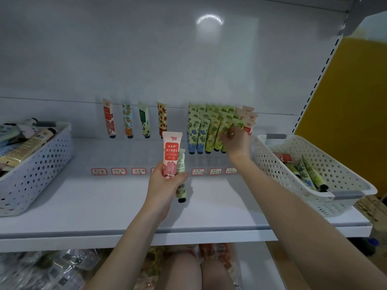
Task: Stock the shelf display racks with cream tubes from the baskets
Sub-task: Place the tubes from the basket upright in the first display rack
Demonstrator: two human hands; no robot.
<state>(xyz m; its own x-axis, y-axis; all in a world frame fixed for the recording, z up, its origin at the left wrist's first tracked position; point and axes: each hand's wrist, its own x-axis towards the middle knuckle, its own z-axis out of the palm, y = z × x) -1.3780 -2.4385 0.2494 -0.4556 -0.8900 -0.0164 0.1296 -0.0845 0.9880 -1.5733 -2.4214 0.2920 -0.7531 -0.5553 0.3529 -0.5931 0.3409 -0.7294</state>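
Our right hand [236, 141] is at the right part of the clear plastic display rack [134, 155], fingers curled, and it seems to pinch the yellow-green printed cream tube [224, 127] at the front of its row; the exact contact is partly hidden by the knuckles. Our left hand [165, 181] waits over the white shelf board [94, 201], fingers wrapped round 2 tubes together: the white-and-pink cream tube with red label [171, 153], upright w/ cap down inside the palm, and behind it the pale green cream tube with black cap [181, 185], its cap sticking out below the hand. More stock lies in the cream-white perforated plastic basket [272, 164] on the right and in the bluish-white perforated plastic basket [41, 164] on the left. To do this step well, we think the tube should go in cap down, print to the front, straight in line w/ its same-pattern neighbours, and pressed gently, so the packed green rows [199, 130] do not tip. Before we let go, we check the red-framed paper labels [118, 171] below, i.e. pattern matches lane. The pink tube probably belongs w/ the pink ones at the far right.
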